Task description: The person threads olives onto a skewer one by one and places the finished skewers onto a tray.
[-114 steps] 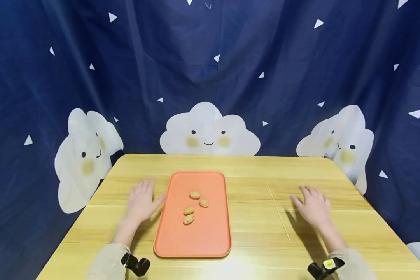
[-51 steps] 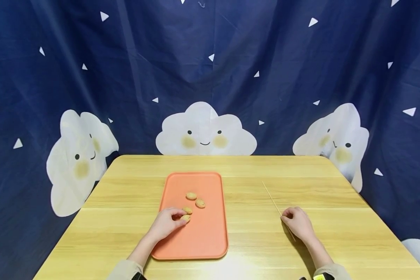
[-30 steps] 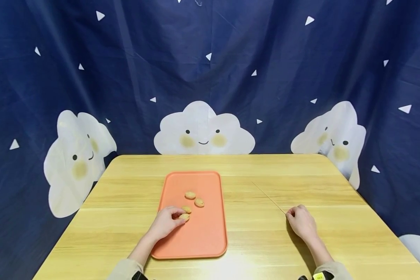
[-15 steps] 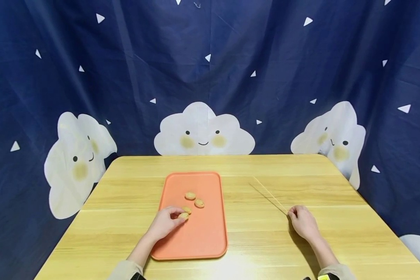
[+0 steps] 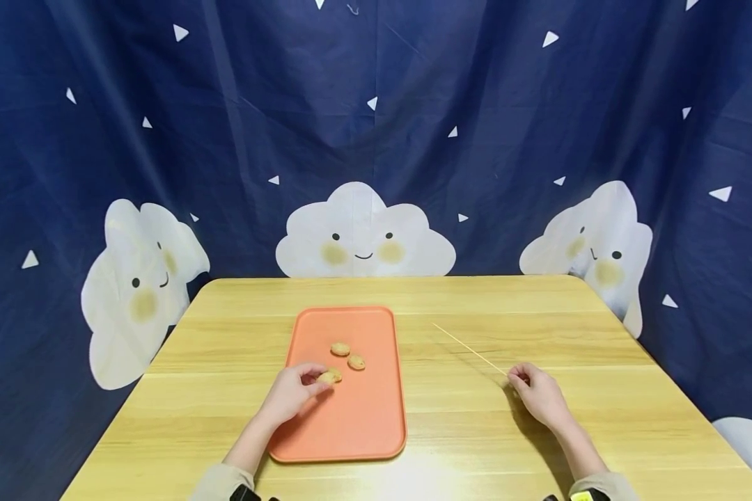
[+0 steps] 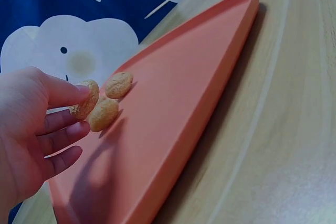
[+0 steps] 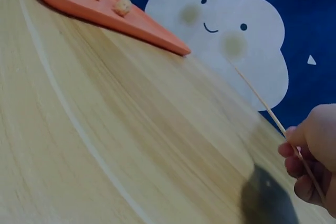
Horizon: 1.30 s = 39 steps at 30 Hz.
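My left hand (image 5: 292, 394) pinches a small oval golden-brown fried puff (image 6: 87, 100) between thumb and fingers, just above the orange tray (image 5: 357, 424). In the head view it overlaps another puff lying behind it. Two more puffs, one of them the farther puff (image 5: 340, 349), lie on the tray beyond my fingers. My right hand (image 5: 542, 396) grips a thin bamboo skewer (image 5: 470, 349) near its lower end. In the right wrist view the skewer's (image 7: 260, 98) long free part points away and up from the table, toward the tray side.
The light wooden table (image 5: 464, 431) carries the tray left of centre, with bare wood between it and my right hand. A dark blue curtain (image 5: 376, 90) printed with white clouds and triangles hangs behind the table.
Both hands came down from lying flat; my right hand picked up the skewer, and its tip has swung left. My left hand took a puff and has now lifted it slightly.
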Each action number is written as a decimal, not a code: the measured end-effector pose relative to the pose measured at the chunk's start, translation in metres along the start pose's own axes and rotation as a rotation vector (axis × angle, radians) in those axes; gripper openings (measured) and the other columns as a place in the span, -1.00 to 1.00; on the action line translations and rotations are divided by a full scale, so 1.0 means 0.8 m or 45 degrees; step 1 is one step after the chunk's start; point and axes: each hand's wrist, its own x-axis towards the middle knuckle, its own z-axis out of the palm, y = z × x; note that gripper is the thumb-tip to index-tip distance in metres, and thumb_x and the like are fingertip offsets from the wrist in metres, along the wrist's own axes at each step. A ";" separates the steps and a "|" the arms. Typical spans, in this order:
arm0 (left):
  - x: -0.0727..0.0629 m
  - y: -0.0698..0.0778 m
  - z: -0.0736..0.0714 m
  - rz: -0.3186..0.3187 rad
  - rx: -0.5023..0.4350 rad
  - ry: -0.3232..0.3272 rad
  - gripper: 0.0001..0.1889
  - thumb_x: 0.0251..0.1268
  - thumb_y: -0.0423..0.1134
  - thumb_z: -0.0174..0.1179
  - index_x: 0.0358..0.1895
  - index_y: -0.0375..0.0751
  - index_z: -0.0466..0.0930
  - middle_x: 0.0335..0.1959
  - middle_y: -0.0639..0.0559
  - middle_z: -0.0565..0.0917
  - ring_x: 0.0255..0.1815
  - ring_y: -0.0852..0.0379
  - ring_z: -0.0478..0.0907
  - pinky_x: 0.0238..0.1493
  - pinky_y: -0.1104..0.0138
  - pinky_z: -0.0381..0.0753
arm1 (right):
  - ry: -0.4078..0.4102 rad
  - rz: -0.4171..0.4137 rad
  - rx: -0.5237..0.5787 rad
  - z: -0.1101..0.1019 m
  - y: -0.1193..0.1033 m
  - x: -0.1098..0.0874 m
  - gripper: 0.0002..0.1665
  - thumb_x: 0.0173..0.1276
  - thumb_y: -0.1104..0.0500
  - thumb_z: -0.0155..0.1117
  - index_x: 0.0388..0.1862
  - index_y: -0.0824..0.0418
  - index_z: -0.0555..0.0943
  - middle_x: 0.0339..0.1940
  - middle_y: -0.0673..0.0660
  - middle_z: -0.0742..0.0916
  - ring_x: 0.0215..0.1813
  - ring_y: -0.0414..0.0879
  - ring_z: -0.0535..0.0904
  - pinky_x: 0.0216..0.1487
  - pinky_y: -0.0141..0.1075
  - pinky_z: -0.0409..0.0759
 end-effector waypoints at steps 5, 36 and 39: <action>0.001 0.003 -0.005 0.001 -0.046 0.028 -0.68 -0.02 -0.35 0.38 -0.13 -0.31 0.64 -0.33 0.05 0.64 -0.33 0.15 0.57 -0.25 0.33 0.57 | 0.022 -0.055 0.056 -0.002 -0.004 0.000 -0.94 0.31 0.27 0.18 -0.32 0.27 0.56 -0.48 0.02 0.59 -0.42 -0.21 0.40 -0.38 -0.36 0.40; 0.002 0.055 -0.010 0.100 -0.227 -0.038 -0.73 0.07 -0.37 0.32 -0.13 -0.36 0.61 -0.20 -0.08 0.65 -0.25 0.08 0.59 -0.24 0.38 0.58 | -0.090 -0.349 0.352 -0.020 -0.064 -0.022 -0.89 0.15 0.37 0.30 -0.38 0.18 0.63 -0.53 0.02 0.62 -0.52 -0.25 0.39 -0.56 -0.40 0.40; 0.001 0.060 -0.008 0.124 -0.331 -0.080 -0.72 0.08 -0.40 0.30 -0.10 -0.42 0.60 -0.13 -0.22 0.62 -0.24 0.02 0.61 -0.22 0.28 0.63 | -0.108 -0.390 0.372 -0.018 -0.062 -0.021 -0.86 0.16 0.35 0.31 -0.38 0.12 0.65 -0.48 -0.01 0.64 -0.52 -0.25 0.41 -0.56 -0.39 0.42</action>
